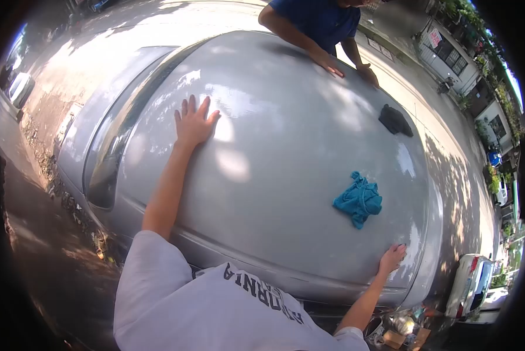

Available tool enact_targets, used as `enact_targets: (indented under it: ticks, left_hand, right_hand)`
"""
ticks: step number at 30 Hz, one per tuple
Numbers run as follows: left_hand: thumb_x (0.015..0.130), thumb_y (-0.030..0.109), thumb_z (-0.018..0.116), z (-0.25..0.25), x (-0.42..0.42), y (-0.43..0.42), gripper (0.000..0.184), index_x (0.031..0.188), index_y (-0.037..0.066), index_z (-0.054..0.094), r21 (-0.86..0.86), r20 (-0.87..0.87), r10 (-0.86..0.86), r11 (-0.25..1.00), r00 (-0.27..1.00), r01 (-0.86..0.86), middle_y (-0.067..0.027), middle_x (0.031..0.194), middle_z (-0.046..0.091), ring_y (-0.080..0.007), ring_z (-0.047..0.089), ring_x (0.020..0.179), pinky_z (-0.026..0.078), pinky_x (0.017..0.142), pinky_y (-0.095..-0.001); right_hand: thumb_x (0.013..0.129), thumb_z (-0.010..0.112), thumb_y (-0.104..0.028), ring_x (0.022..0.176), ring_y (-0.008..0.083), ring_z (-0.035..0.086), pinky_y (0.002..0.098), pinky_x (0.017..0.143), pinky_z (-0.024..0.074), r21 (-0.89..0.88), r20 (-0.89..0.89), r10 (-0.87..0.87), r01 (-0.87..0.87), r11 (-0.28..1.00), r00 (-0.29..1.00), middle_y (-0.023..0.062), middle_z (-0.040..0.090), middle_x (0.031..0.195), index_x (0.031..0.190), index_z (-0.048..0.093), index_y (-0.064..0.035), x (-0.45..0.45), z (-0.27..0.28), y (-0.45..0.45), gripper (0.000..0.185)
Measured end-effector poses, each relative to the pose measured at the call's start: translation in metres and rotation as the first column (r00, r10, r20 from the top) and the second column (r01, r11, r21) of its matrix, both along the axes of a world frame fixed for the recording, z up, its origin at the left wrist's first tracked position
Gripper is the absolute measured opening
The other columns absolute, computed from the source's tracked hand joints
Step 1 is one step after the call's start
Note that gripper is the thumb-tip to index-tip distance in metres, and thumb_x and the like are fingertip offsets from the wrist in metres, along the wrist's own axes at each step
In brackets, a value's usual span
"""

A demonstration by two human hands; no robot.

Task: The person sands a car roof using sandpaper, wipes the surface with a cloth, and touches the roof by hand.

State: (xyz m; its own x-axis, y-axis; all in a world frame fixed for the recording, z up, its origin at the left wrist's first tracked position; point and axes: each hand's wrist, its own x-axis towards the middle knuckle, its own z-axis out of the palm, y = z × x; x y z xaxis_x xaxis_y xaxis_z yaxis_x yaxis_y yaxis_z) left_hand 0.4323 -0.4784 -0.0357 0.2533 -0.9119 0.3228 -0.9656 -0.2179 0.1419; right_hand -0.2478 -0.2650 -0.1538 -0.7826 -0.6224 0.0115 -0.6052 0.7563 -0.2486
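Left hand (195, 124) flat on car roof (268, 181), fingers apart, left of blue cloth (357, 200); right hand (393, 258) nearer than blue cloth, grip unclear; dark cloth (396, 120) beyond.

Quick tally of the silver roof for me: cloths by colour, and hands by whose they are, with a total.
Blue cloth: 1
Dark cloth: 1
Camera wearer's hands, left hand and right hand: 2
Other person's hands: 2
Total: 6
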Motion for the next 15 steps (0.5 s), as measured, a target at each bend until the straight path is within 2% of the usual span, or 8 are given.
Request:
enact_targets:
  ticks: [1, 3, 4, 7, 9, 11, 13, 15]
  left_hand:
    - [0.094, 0.063, 0.042, 0.003, 0.043, 0.008, 0.067, 0.149, 0.024, 0.041, 0.009, -0.054, 0.184, 0.983, 0.982, -0.183, -0.0196, 0.158, 0.027, -0.0397, 0.023, 0.146, 0.015, 0.117, -0.0582]
    - [0.093, 0.064, 0.041, 0.007, 0.114, 0.034, 0.069, 0.150, 0.024, 0.039, 0.078, -0.158, 0.456, 0.890, 0.876, -0.450, -0.0190, 0.158, 0.028, -0.0383, 0.024, 0.147, 0.016, 0.116, -0.0580]
    - [0.093, 0.064, 0.041, 0.007, 0.133, 0.043, 0.069, 0.150, 0.024, 0.039, 0.082, -0.173, 0.473, 0.881, 0.864, -0.466, -0.0190, 0.158, 0.028, -0.0383, 0.024, 0.147, 0.016, 0.116, -0.0580]
    - [0.093, 0.064, 0.040, 0.000, 0.162, 0.052, 0.070, 0.150, 0.024, 0.039, 0.163, -0.256, 0.534, 0.846, 0.806, -0.508, -0.0187, 0.157, 0.031, -0.0394, 0.025, 0.146, 0.017, 0.115, -0.0595]
    - [0.094, 0.063, 0.041, -0.007, 0.158, 0.046, 0.068, 0.149, 0.024, 0.040, 0.103, -0.225, 0.519, 0.854, 0.825, -0.510, -0.0197, 0.155, 0.033, -0.0424, 0.028, 0.144, 0.018, 0.114, -0.0618]
    - [0.094, 0.060, 0.044, -0.008, 0.157, 0.046, 0.065, 0.148, 0.025, 0.043, 0.078, -0.275, 0.511, 0.856, 0.814, -0.511, -0.0211, 0.154, 0.034, -0.0442, 0.028, 0.143, 0.018, 0.113, -0.0633]
    - [0.093, 0.057, 0.048, -0.002, 0.151, 0.052, 0.062, 0.146, 0.026, 0.045, 0.068, -0.289, 0.448, 0.891, 0.846, -0.449, -0.0218, 0.154, 0.034, -0.0441, 0.027, 0.143, 0.017, 0.113, -0.0645]
    - [0.094, 0.054, 0.050, 0.000, 0.144, 0.052, 0.059, 0.145, 0.026, 0.047, 0.062, -0.299, 0.440, 0.895, 0.847, -0.443, -0.0225, 0.154, 0.033, -0.0447, 0.025, 0.144, 0.015, 0.113, -0.0663]
  right_hand:
    - [0.104, 0.033, -0.041, 0.148, 0.0318, 0.022, 0.0529, 0.116, 0.0205, -0.042, -0.023, 0.031, -0.032, 0.999, 0.999, 0.0160, 0.028, 0.159, 0.150, 0.029, 0.0005, 0.030, 0.002, -0.008, 0.062]
    - [0.104, 0.033, -0.041, 0.149, 0.0285, 0.019, 0.0606, 0.114, 0.0183, -0.047, -0.089, 0.269, -0.274, 0.961, 0.959, 0.0084, 0.022, 0.162, 0.153, 0.027, -0.0061, 0.124, 0.017, -0.014, 0.061]
    - [0.103, 0.038, -0.037, 0.150, 0.0307, 0.018, 0.0582, 0.115, 0.0164, -0.049, -0.142, 0.448, -0.458, 0.888, 0.883, 0.0108, 0.021, 0.162, 0.153, 0.026, -0.0045, 0.190, 0.031, -0.011, 0.060]
    - [0.099, 0.046, -0.036, 0.149, 0.0338, 0.017, 0.0583, 0.117, 0.0117, -0.089, -0.091, 0.883, -0.886, 0.454, 0.461, 0.0172, 0.021, 0.161, 0.152, 0.026, -0.0001, 0.365, 0.098, 0.006, 0.067]
    - [0.099, 0.046, -0.035, 0.149, 0.0330, 0.018, 0.0599, 0.117, 0.0125, -0.109, -0.074, 0.979, -0.978, 0.180, 0.188, 0.0160, 0.021, 0.161, 0.152, 0.027, -0.0011, 0.425, 0.111, -0.006, 0.065]
    - [0.099, 0.046, -0.036, 0.149, 0.0314, 0.019, 0.0624, 0.115, 0.0144, -0.095, -0.154, 0.988, -0.995, -0.015, 0.000, 0.0128, 0.022, 0.161, 0.152, 0.029, -0.0030, 0.450, 0.117, -0.052, 0.064]
    - [0.099, 0.046, -0.037, 0.149, 0.0300, 0.021, 0.0642, 0.114, 0.0165, -0.087, -0.173, 0.983, -0.993, -0.078, -0.062, 0.0102, 0.024, 0.161, 0.151, 0.030, -0.0042, 0.464, 0.124, -0.121, 0.063]
    - [0.101, 0.044, -0.039, 0.148, 0.0299, 0.021, 0.0652, 0.114, 0.0164, -0.094, -0.222, 0.975, -0.995, -0.012, 0.009, 0.0104, 0.026, 0.160, 0.151, 0.031, -0.0043, 0.476, 0.115, -0.209, 0.062]
